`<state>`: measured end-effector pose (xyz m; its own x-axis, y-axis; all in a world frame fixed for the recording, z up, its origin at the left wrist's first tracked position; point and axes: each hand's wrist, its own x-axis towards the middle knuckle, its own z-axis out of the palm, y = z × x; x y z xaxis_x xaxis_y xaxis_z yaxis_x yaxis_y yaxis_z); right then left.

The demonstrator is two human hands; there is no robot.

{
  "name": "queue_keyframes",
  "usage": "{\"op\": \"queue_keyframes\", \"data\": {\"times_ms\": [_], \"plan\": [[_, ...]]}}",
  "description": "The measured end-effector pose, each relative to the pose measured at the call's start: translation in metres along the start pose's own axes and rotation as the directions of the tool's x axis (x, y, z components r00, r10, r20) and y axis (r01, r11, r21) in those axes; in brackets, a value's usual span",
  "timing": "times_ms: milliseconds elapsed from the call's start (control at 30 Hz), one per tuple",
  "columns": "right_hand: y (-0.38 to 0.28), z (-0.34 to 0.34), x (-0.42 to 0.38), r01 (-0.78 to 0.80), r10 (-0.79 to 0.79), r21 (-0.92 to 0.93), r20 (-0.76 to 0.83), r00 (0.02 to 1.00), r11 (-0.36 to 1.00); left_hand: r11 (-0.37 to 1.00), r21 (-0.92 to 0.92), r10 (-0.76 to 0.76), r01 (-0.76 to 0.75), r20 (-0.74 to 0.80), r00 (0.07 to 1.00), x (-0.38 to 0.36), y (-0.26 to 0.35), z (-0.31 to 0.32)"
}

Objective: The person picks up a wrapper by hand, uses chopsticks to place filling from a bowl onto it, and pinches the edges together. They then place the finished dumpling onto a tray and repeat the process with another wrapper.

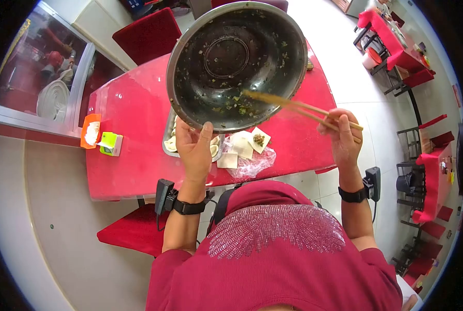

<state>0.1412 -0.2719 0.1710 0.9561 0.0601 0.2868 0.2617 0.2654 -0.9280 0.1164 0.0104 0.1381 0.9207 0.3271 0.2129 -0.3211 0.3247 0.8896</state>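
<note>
My left hand (196, 153) grips the near rim of a large metal mixing bowl (231, 57), tilted so that its inside faces me. Bits of chopped green filling (241, 106) cling to its wall and gather low down. My right hand (344, 137) is closed around a pair of chopsticks (306, 107), whose tips reach into the bowl. Below the bowl lie square dough wrappers (228, 160) on a clear plastic bag (257, 163). One wrapper (259, 140) carries a small heap of filling. A metal tray (167, 142) with folded dumplings is partly hidden behind my left hand and the bowl.
The red table (133, 124) spans the space before me. On its left stand an orange container (90, 132) with white contents and a small green-and-white box (110, 143). Red chairs (148, 36) flank the table. More red-covered tables (432, 176) line the right side.
</note>
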Motion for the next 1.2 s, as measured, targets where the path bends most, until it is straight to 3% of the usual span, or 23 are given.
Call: {"op": "queue_keyframes", "data": {"times_ms": [133,200,300,400,467,500,567,667,733,767,800,867,1033,1100,1133,1200], "plan": [[-0.003,0.007,0.007,0.055,-0.042,-0.162,0.080,0.996,0.985,0.999,0.021,0.039,-0.040,0.059,0.998,0.004,-0.001,0.005],[-0.010,0.002,0.008,0.116,-0.072,-0.191,0.224,0.972,0.975,0.997,0.047,0.052,-0.056,0.075,0.996,0.005,0.000,0.005],[-0.022,-0.003,0.006,0.158,-0.119,-0.167,0.220,0.968,0.973,0.999,0.032,0.008,-0.010,0.079,0.997,0.004,0.002,0.006],[-0.022,0.000,0.007,0.228,-0.197,-0.253,0.144,0.970,0.940,0.999,0.031,0.012,-0.014,0.084,0.996,0.004,-0.001,0.010],[-0.016,-0.005,0.009,0.206,-0.142,-0.301,0.223,0.964,0.931,0.993,0.056,0.094,-0.100,0.103,0.990,0.006,-0.004,0.011],[-0.019,-0.009,0.007,0.187,-0.128,-0.223,0.254,0.959,0.957,0.992,0.056,0.105,-0.112,0.104,0.989,0.007,-0.003,0.010],[-0.026,-0.006,0.007,0.201,-0.156,-0.179,0.236,0.959,0.963,0.999,0.042,-0.019,0.016,0.068,0.997,0.005,0.000,0.009],[-0.028,0.003,0.017,0.310,-0.275,-0.175,0.199,0.941,0.935,0.997,-0.062,-0.038,0.043,0.068,0.997,0.005,-0.001,0.017],[-0.030,0.009,0.025,0.417,-0.330,-0.366,0.277,0.902,0.832,0.994,-0.105,-0.018,0.030,0.107,0.994,0.007,0.003,0.022],[-0.033,0.005,0.026,0.406,-0.269,-0.395,0.358,0.894,0.824,0.994,-0.093,-0.040,0.050,0.110,0.993,0.007,0.004,0.023],[-0.036,0.002,0.023,0.420,-0.282,-0.391,0.362,0.888,0.819,0.995,-0.078,-0.061,0.070,0.110,0.992,0.008,0.006,0.022],[-0.043,0.000,0.016,0.234,-0.132,-0.345,0.295,0.946,0.909,0.996,-0.065,-0.059,0.065,0.086,0.995,0.009,0.008,0.023],[-0.048,0.008,0.022,0.395,-0.312,-0.419,0.254,0.916,0.818,0.992,-0.111,-0.054,0.066,0.109,0.993,0.009,0.008,0.025],[-0.053,0.003,0.020,0.350,-0.197,-0.435,0.359,0.912,0.830,0.984,-0.139,-0.101,0.113,0.093,0.991,0.010,0.014,0.029],[-0.054,0.006,0.021,0.368,-0.212,-0.433,0.367,0.906,0.823,0.985,-0.146,-0.083,0.096,0.096,0.992,0.011,0.013,0.029],[-0.052,0.010,0.021,0.407,-0.323,-0.392,0.264,0.909,0.825,0.981,-0.142,-0.123,0.129,0.055,0.991,0.011,0.009,0.026]]}}
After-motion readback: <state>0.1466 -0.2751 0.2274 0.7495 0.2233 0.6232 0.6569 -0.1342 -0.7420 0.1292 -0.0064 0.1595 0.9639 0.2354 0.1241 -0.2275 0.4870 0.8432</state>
